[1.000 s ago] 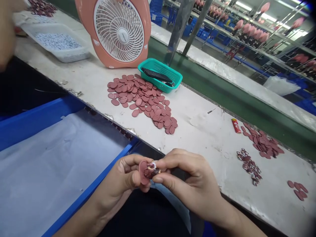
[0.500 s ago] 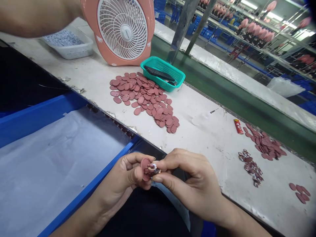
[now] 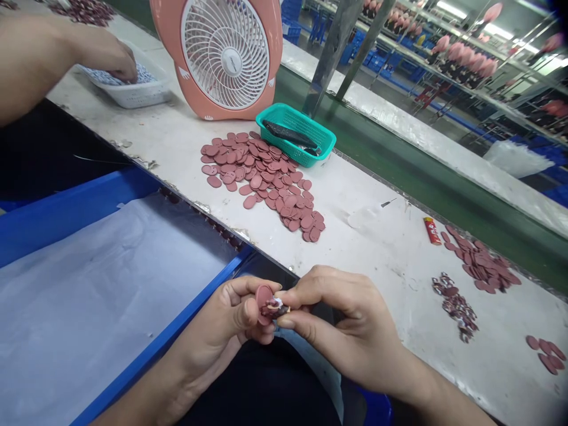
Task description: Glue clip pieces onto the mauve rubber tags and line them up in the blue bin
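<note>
The left hand (image 3: pixel 213 331) and right hand (image 3: pixel 350 328) were close together, curled narrow around a maroon oval piece (image 3: pixel 264 296). The left fingers backed it while the right thumb and forefinger pinched a small white-and-dark bit (image 3: pixel 278 307) against its face (exactly how the two joined was hidden by the fingers). The hands sat just below the near edge of the white counter (image 3: pixel 373 248), above a dark gap. To their left ran the blue rim (image 3: pixel 164 337) of a bin lined with pale sheeting (image 3: pixel 97 284).

Bare counter gave open room ahead of the hands, up to a loose pile of maroon ovals (image 3: pixel 260 183). Beyond it stood a teal basket (image 3: pixel 296 135) holding a dark strip (image 3: pixel 288 135), beside a pink fan (image 3: pixel 224 53). To the right lay a red tube (image 3: pixel 432 231), another maroon pile (image 3: pixel 481 266), a patterned heap (image 3: pixel 455 307) and a few ovals (image 3: pixel 548 355) near the counter's edge. Well apart, at upper left, another person's hand (image 3: pixel 109 59) rested in a white tray (image 3: pixel 146 97).
</note>
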Demonstrator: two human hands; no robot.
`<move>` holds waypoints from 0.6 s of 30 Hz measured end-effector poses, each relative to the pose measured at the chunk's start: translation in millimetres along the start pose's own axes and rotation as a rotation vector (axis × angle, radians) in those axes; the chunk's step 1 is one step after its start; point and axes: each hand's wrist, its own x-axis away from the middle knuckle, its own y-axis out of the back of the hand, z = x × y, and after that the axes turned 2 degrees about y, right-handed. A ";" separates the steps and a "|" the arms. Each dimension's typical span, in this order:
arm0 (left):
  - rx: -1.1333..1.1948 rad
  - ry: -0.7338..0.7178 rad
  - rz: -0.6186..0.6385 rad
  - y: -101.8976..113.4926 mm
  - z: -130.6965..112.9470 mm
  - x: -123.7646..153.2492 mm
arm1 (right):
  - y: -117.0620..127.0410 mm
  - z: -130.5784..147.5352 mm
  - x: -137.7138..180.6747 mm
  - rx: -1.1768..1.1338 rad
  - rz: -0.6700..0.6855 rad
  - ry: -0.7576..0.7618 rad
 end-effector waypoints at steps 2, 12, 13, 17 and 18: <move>-0.004 0.002 -0.009 1.0 0.3 0.6 | 1.0 1.4 -2.0 0.014 0.016 0.008; 0.021 0.006 -0.003 -0.2 2.2 3.7 | 2.6 5.3 -6.0 0.030 0.055 0.046; 0.025 0.000 0.002 -1.1 1.6 3.3 | 2.5 5.8 -6.6 0.030 0.051 0.050; 0.028 -0.007 -0.003 -4.2 0.1 3.7 | 1.6 7.0 -9.1 0.017 0.043 0.082; 0.027 -0.005 -0.008 -4.7 0.1 4.2 | 1.3 7.0 -9.2 0.013 0.044 0.089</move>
